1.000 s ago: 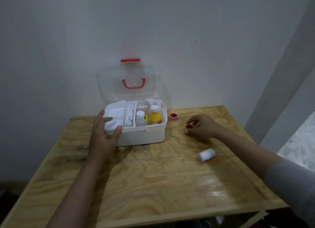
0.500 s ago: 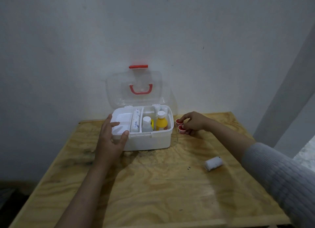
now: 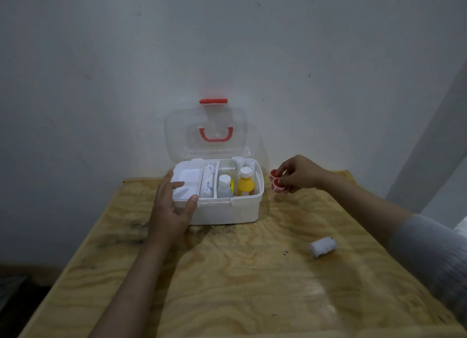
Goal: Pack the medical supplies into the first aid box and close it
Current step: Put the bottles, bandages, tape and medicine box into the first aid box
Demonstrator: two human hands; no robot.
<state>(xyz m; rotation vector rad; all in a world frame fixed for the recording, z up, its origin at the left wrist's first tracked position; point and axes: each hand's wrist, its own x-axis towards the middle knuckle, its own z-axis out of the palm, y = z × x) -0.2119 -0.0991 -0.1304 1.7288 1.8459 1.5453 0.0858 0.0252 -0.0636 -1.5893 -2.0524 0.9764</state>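
right hand (image 3: pixel 299 174) pinches two little red tape rolls (image 3: pixel 276 181) just beside the open first aid box (image 3: pixel 227 211), left hand (image 3: pixel 171 206) spread loosely on its front corner; they look light and rigid, so rim-pinching probably suits them.

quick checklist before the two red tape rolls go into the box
1. Lid open and upright, out of the way: ok.
2. Right hand grip on both red tape rolls: ok, pinched together beside the box.
3. Left hand steadying the first aid box at its front left rim: ok.
4. Free space: ok, the left tray looks empty.
5. Yellow bottle upright, clear of the entry path: ok.
6. All supplies packed: not ok, bandage roll lies on the table.
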